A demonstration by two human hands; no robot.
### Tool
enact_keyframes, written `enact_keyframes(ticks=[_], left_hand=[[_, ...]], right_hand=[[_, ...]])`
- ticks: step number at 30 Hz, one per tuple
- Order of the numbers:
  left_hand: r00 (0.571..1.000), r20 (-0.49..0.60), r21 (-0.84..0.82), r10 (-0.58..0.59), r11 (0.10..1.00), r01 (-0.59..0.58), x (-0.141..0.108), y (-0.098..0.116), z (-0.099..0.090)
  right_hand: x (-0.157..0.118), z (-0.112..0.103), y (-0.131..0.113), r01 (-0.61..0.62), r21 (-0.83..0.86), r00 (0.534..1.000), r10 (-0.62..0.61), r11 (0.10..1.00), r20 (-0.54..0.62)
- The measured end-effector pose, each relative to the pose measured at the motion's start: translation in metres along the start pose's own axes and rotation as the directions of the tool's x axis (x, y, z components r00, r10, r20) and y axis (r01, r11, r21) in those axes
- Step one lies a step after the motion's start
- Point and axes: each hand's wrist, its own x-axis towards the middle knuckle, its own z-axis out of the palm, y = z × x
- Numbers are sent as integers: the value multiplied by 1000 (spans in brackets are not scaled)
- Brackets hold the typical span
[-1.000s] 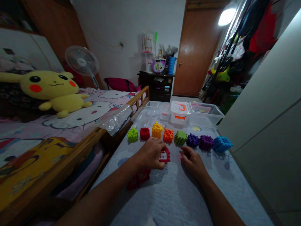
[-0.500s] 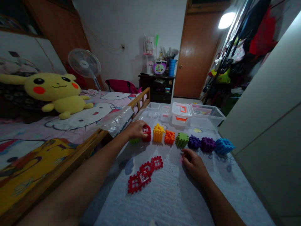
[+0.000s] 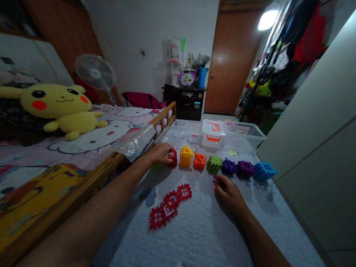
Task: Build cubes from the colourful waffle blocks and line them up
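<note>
My left hand (image 3: pixel 160 154) is closed around a stack of red building panels (image 3: pixel 172 158) at the left end of a row. A light green piece (image 3: pixel 158 167) shows partly beneath that hand. Along the row stand yellow panels (image 3: pixel 186 155), orange panels (image 3: pixel 199 161), green panels (image 3: pixel 214 164), dark blue panels (image 3: pixel 229 167), purple panels (image 3: pixel 245 169) and light blue panels (image 3: pixel 264 171). Several loose red panels (image 3: pixel 170 207) lie flat, partly overlapping, nearer to me. My right hand (image 3: pixel 226 187) rests on the sheet below the green stack, fingers curled, apart from the panels; its grip is partly hidden.
Behind the row stand a lidded clear box with orange latches (image 3: pixel 213 134), an open clear bin (image 3: pixel 244 133) and smaller clear containers (image 3: pixel 194 133). A wooden bed rail (image 3: pixel 108 167) and a plastic bag (image 3: pixel 136 142) border the left side. A pale cabinet (image 3: pixel 319 148) borders the right.
The view has shifted slightly. Both hands keep nearly the same places, the left still on the red stack and the right still on the sheet.
</note>
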Motion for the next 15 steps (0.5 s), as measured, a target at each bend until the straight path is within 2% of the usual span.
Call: enact_keyframes(ticks=[5, 8, 11, 13, 15], left_hand=[[998, -50, 4, -30, 1000, 30, -7, 7, -11], [983, -181, -4, -21, 1000, 21, -22, 17, -19], [955, -294, -59, -36, 998, 19, -47, 35, -22], [956, -291, -132, -24, 991, -15, -67, 48, -19], [976, -216, -217, -23, 976, -25, -89, 59, -12]], right_hand=[[0, 0, 1, 4, -3, 1000, -4, 1000, 0], [0, 2, 3, 9, -3, 1000, -9, 1000, -5], [-1, 5, -1, 60, -27, 998, -60, 998, 0], [-4, 8, -10, 131, -53, 991, -131, 990, 18], [-9, 14, -22, 235, -69, 971, -231, 970, 65]])
